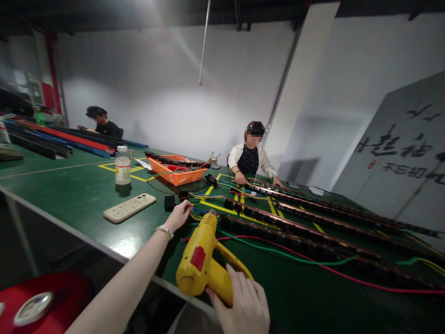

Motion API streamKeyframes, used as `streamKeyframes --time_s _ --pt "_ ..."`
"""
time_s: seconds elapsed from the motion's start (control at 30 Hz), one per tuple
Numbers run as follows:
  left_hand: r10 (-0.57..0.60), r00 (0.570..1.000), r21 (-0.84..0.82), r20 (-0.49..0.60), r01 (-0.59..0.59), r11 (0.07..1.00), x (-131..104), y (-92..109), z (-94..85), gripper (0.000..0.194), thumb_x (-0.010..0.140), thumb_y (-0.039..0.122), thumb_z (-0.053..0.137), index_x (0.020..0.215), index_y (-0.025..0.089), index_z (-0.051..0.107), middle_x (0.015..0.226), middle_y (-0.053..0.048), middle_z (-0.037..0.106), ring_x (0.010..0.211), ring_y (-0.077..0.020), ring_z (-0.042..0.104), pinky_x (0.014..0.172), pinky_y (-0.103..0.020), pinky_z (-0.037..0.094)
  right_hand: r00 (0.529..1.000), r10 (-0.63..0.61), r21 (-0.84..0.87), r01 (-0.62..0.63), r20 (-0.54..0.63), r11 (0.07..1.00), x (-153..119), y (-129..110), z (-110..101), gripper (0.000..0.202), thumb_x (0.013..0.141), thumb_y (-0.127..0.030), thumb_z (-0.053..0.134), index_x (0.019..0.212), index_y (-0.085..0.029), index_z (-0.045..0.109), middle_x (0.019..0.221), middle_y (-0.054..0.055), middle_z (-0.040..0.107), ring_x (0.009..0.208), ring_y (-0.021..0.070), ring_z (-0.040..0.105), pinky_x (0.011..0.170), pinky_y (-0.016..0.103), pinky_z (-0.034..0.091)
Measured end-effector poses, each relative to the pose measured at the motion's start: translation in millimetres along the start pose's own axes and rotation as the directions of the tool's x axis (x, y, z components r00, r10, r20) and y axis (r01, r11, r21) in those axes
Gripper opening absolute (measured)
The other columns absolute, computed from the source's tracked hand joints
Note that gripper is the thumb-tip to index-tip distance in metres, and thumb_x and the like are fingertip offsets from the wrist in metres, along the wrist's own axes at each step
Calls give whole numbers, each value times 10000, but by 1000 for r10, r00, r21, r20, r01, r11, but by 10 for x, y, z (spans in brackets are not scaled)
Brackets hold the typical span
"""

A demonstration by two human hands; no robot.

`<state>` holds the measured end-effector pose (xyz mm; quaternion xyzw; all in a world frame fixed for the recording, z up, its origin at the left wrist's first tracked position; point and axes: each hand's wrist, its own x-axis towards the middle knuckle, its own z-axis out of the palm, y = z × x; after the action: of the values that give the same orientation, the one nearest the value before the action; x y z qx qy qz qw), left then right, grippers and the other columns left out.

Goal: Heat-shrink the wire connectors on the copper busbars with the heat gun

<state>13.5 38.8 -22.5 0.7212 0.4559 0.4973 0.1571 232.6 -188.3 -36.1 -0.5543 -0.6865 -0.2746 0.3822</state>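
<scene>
large 起袖, smaller 不忘初, on grey panel

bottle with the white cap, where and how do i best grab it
Probably around the labelled body of the bottle, below the cap, fingers wrapped, coming in level from the left: it stands upright and looks round, and the orange basket is over on its right.

Workshop: long green workbench, wiring assemblies, seated co-workers.
</scene>
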Motion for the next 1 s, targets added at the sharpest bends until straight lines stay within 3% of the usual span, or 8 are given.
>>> streamKeyframes --time_s 0.33,0.63,1.0 --pt "-29 999 64 14 28 998 12 -36 12 174 832 280 405 797 184 545 755 -35 638 711 -156 586 666 -253 434 999 -25 -48 23 -29 999 25 -8 -9 454 828 -558 472 1041 -170 575 810 44 621 730 187 544 779 367 360" --pt "-44 999 167 19 40 985 33 -93 18 170 808 283 438 775 193 578 788 -46 660 742 -176 604 681 -260 440 998 7 5 -7 -56 1000 117 -186 -35 476 880 -560 346 973 -158 583 769 49 608 716 187 533 775 365 347" --pt "-109 994 93 25 106 990 50 16 -29 191 783 311 444 754 177 578 781 -50 662 754 -185 603 717 -287 465 999 19 63 -22 36 998 152 -305 -28 413 783 -506 567 997 -153 580 782 29 600 734 184 521 772 352 340"
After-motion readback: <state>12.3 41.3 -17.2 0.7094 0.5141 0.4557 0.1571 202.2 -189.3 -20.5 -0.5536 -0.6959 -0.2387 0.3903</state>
